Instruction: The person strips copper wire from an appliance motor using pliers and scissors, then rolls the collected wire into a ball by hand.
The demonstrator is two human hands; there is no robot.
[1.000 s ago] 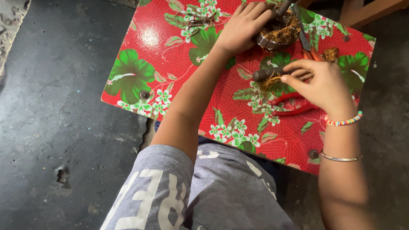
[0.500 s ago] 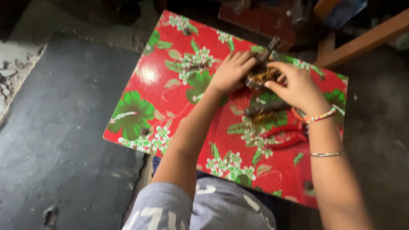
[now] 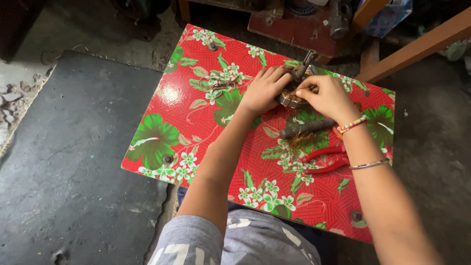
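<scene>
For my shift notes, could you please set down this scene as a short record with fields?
Surface: small table with a red floral cover
Left hand: resting on a round metal part
Right hand: fingertips at the same part
Near the right wrist: dark threaded bolt, red-handled pliers, tuft of thin copper wire
Floor: dark mat to the left

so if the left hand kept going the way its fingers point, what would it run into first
Its fingers already rest on the round metal part, so the left hand would press into that first. Just past it stands the dark metal rod and the right hand, though depth is hard to judge from above.
</scene>
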